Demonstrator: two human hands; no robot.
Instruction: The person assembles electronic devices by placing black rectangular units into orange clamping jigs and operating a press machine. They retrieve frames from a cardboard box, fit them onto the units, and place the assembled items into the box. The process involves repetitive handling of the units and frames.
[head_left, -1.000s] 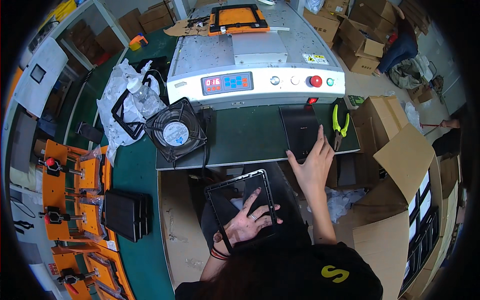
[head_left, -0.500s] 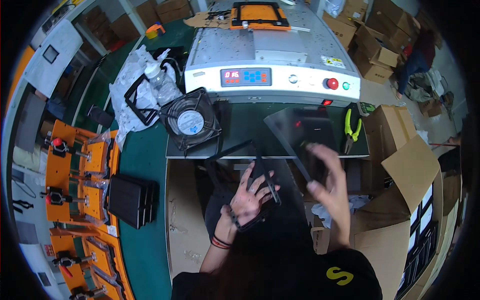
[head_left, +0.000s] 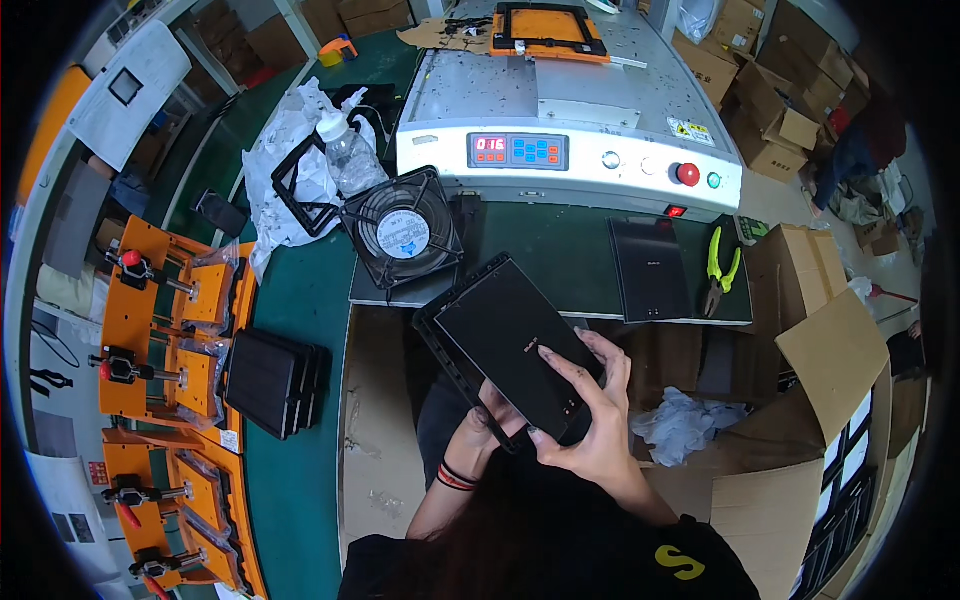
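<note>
A flat black rectangular panel is tilted above my lap, at the bench's front edge. My right hand grips its lower right end, thumb on the near edge and fingers across the face. Behind the panel, along its left side, shows a black rectangular frame. My left hand is closed round the lower end of that frame, its fingers partly hidden by the panel. The panel overlaps the frame at a slight offset; whether it is seated in it I cannot tell. A second black panel lies on the bench.
Yellow-green pliers and a round fan lie on the bench. Beyond stands a white machine with a lit display. Stacked black trays and orange clamp fixtures are at left, an open carton at right.
My right hand has brought a panel from the bench over to the frame and laid it across. My left hand, spread inside the frame before, is now closed at its lower end.
</note>
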